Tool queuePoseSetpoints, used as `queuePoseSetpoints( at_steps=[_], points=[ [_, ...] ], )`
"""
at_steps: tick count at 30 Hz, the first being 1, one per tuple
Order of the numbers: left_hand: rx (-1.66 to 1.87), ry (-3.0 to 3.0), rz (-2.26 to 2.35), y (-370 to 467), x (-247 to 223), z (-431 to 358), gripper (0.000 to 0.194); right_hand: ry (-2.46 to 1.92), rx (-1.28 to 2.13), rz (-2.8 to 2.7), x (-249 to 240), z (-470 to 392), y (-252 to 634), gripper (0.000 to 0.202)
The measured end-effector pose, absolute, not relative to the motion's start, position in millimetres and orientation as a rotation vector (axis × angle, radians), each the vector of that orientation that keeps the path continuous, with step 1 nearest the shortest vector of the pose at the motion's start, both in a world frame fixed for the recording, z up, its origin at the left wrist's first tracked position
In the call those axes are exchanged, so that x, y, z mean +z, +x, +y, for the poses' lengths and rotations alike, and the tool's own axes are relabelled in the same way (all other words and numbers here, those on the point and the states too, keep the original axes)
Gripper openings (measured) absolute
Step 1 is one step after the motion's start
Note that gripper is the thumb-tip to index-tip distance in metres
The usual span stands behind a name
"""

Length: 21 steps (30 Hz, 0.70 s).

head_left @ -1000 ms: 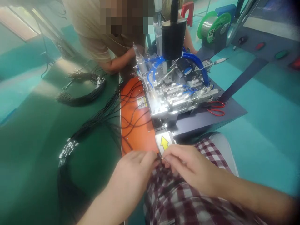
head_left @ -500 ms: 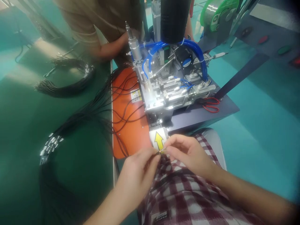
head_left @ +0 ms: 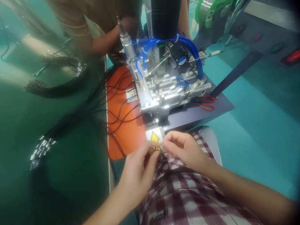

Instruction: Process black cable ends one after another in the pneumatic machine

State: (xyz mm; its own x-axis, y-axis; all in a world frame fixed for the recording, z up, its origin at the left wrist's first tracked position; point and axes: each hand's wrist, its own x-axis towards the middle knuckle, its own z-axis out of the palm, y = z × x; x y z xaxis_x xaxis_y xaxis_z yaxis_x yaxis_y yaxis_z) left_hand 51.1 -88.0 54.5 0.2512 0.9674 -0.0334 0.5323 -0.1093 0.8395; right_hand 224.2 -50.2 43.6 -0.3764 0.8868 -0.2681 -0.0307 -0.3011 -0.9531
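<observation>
My left hand (head_left: 138, 168) pinches the end of a dark cable in front of the machine (head_left: 164, 84). Thin light wire ends (head_left: 161, 146) stick out between my two hands. My right hand (head_left: 185, 150) has its thumb and index finger pressed together at these wire ends. Both hands are over the lower edge of a white plate with a yellow arrow (head_left: 154, 136), above my checked clothing. Loose black cables (head_left: 119, 117) lie across the orange board (head_left: 126, 140) left of the machine.
Bundles of black cables (head_left: 50, 87) lie on the dark green table (head_left: 79, 175) at the left. Another person's arm (head_left: 105, 40) is behind it. Red-handled scissors (head_left: 207, 103) rest on the machine's base. A green wire spool (head_left: 206, 14) stands at the upper right.
The view has shifted, so the machine and table sit further left. My right fingers have closed more tightly at the wire ends, and my left thumb and index finger look slightly more apart.
</observation>
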Motion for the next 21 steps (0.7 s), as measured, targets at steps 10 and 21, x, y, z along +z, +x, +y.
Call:
queuePoseSetpoints(
  at_steps=[10,21],
  points=[
    [0.878,1.244,1.386,59.8,55.9,-77.8,0.017,-1.181,1.630,-1.285,40.1,-57.9,217.9,0.019],
    [1.025,0.836,1.259,57.9,52.2,-67.5,0.023,-1.152,1.166,-1.485,27.1,-60.3,212.8,0.023]
  ],
)
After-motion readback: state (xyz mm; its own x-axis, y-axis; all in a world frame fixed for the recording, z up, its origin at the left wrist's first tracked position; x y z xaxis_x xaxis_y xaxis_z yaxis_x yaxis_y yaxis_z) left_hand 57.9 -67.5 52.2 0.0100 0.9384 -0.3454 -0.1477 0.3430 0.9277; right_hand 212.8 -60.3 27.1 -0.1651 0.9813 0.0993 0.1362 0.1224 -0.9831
